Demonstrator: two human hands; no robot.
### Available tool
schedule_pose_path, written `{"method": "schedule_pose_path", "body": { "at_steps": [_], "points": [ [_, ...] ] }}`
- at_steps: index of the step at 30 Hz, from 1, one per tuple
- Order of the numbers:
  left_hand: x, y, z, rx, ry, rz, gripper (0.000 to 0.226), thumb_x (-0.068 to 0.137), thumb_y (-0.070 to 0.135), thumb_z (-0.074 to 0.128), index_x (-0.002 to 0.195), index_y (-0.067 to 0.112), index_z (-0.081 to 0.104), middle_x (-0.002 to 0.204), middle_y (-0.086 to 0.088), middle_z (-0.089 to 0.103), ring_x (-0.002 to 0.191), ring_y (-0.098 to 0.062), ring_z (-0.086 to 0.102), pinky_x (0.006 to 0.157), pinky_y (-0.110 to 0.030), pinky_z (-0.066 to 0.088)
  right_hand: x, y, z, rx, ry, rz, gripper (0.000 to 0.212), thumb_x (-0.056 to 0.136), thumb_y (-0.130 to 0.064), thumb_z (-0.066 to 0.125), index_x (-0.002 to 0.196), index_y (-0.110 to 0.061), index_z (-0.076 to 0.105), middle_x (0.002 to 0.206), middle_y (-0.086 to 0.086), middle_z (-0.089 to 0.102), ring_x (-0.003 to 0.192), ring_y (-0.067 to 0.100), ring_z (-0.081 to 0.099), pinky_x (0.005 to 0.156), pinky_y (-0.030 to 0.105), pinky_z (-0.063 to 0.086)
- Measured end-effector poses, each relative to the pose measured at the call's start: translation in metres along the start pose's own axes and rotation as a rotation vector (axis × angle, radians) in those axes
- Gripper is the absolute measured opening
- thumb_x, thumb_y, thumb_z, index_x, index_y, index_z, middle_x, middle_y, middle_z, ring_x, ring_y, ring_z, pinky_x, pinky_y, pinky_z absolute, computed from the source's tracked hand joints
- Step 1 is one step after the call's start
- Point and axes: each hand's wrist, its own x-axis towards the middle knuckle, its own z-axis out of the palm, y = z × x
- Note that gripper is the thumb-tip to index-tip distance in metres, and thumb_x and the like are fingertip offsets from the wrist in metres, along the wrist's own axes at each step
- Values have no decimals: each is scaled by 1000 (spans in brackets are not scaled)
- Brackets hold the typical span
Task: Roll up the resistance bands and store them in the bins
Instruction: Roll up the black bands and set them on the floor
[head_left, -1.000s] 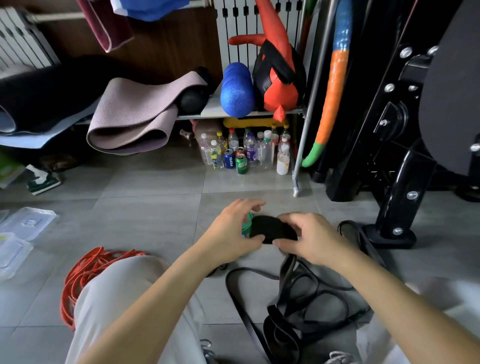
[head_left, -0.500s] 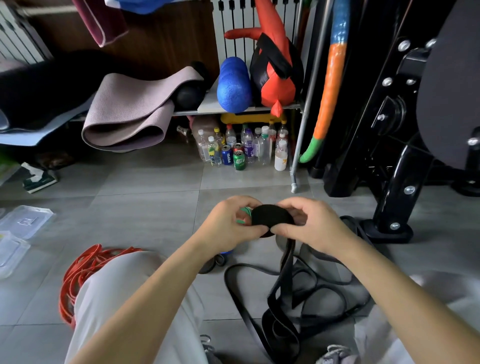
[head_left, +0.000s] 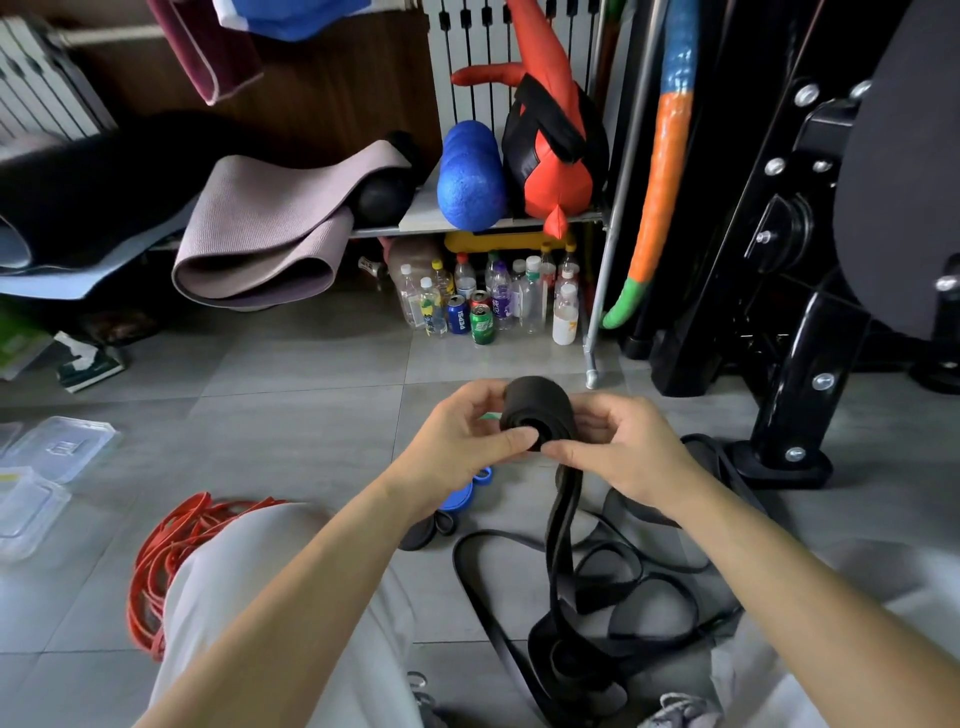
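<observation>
A black resistance band is partly wound into a tight roll (head_left: 537, 408) held in front of me above the floor. My left hand (head_left: 460, 447) grips the roll's left end, thumb across its open face. My right hand (head_left: 621, 457) pinches the right side, thumb under the roll. The band's loose tail (head_left: 563, 525) hangs down into a tangled black heap (head_left: 597, 613) on the grey tiles. A pile of red bands (head_left: 161, 551) lies by my left knee. Clear plastic bins (head_left: 31, 493) and a lid (head_left: 62, 447) sit at the far left.
Small rolled bands, blue (head_left: 457, 499) and black (head_left: 426, 530), lie under my left wrist. A shelf with mats and a blue foam roller (head_left: 470, 176) stands ahead, several bottles and cans (head_left: 483, 306) beneath it. A black machine base (head_left: 784, 457) is close on the right.
The roll has risen slightly and turned in my hands, its open end now facing me. More of the tail is drawn up from the heap.
</observation>
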Motion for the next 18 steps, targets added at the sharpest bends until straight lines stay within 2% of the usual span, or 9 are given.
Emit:
{"method": "schedule_pose_path", "body": {
  "at_steps": [2, 4, 5, 7, 9, 11, 14, 16, 18],
  "points": [
    [0, -3, -3, 438, 26, 91, 51, 77, 13, 74, 121, 26, 52, 115, 5, 58, 88, -5, 57, 77, -21, 49, 1, 0, -2, -222, -42, 23, 33, 72, -6, 78, 99, -22, 68, 90, -6, 73, 86, 10, 69, 84, 31, 55],
    [0, -3, -4, 705, -24, 178, 61, 73, 26, 77, 128, 33, 50, 112, 14, 53, 83, 4, 50, 71, -9, 38, 1, 0, -2, -437, -108, 13, 26, 72, -15, 78, 96, -21, 70, 85, -2, 72, 82, 15, 68, 81, 39, 54],
    [0, -1, -4, 783, -64, 202, 56, 73, 29, 76, 124, 34, 53, 108, 16, 53, 80, 6, 48, 71, -9, 37, 1, 1, -1, -498, -127, 6, 24, 72, -18, 77, 95, -20, 70, 82, 0, 72, 81, 16, 67, 79, 41, 53],
    [1, 7, -6, 930, -110, 210, 38, 75, 31, 73, 111, 32, 60, 98, 16, 57, 78, 2, 49, 71, -17, 39, 1, 1, 0, -544, -125, -3, 26, 71, -19, 76, 97, -21, 70, 83, -2, 71, 81, 14, 66, 78, 40, 53],
    [6, 16, -8, 995, -102, 202, 30, 75, 31, 72, 103, 30, 60, 89, 17, 57, 81, -6, 55, 70, -23, 41, 2, -1, -1, -492, -94, -5, 28, 70, -19, 78, 96, -24, 70, 86, -5, 71, 84, 11, 66, 81, 37, 53],
    [12, 24, -10, 894, -48, 208, 28, 73, 27, 75, 99, 31, 62, 84, 17, 59, 81, -8, 60, 72, -25, 48, 6, -4, -6, -362, -30, -17, 33, 67, -19, 82, 95, -30, 68, 90, -8, 71, 89, 10, 66, 86, 31, 53],
    [14, 27, -13, 458, 30, 152, 32, 75, 13, 76, 95, 35, 63, 89, 13, 68, 83, -6, 66, 81, -28, 54, 12, -8, -14, -206, 47, -53, 39, 62, -29, 83, 94, -37, 63, 95, -13, 70, 93, 9, 66, 85, 22, 50],
    [12, 23, -11, 146, 46, 109, 34, 76, 3, 73, 98, 27, 65, 94, 7, 72, 90, -11, 68, 86, -30, 54, 15, -10, -15, -147, 60, -63, 37, 58, -34, 83, 90, -37, 64, 91, -13, 72, 90, 6, 67, 82, 19, 50],
    [13, 19, -7, -79, 44, 86, 34, 73, 3, 73, 101, 21, 65, 99, 2, 72, 98, -17, 67, 90, -33, 52, 18, -11, -16, -35, 64, -82, 33, 54, -34, 83, 83, -36, 67, 85, -14, 73, 82, 3, 68, 75, 14, 51]
  ]
}}
